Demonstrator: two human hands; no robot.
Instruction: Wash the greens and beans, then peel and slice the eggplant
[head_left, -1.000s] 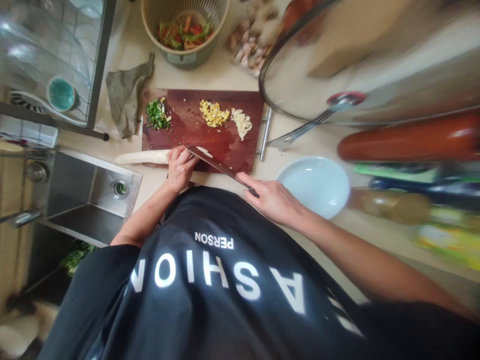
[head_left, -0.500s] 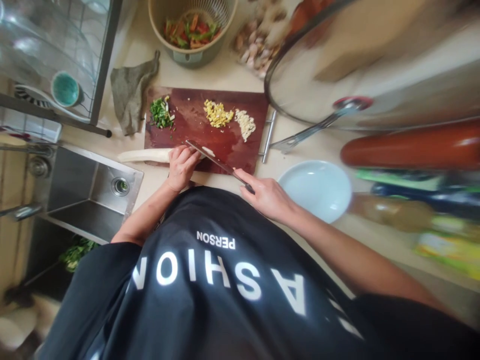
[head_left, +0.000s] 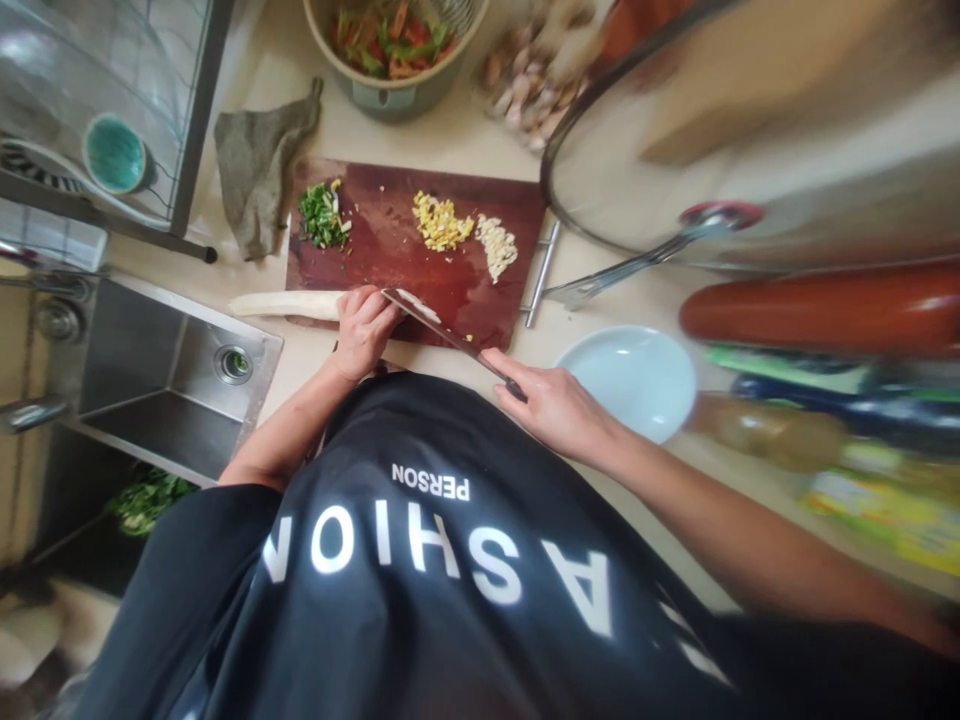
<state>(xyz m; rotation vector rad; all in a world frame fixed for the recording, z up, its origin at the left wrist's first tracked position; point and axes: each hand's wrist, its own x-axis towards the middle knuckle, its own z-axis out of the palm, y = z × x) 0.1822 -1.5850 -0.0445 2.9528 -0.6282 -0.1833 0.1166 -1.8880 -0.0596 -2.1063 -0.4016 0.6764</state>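
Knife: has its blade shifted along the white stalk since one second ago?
Cannot tell. The knife lies close to the left hand on the cutting board, as before; the camera itself moved.

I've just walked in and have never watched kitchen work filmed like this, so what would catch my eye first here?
Most striking is the dark red cutting board at the counter's middle, where the left hand pins a long white vegetable and the right hand grips a knife slicing its end. Along the board's far edge lie three small piles: chopped greens, yellow bits and pale mince. A large glass lid looms at upper right.
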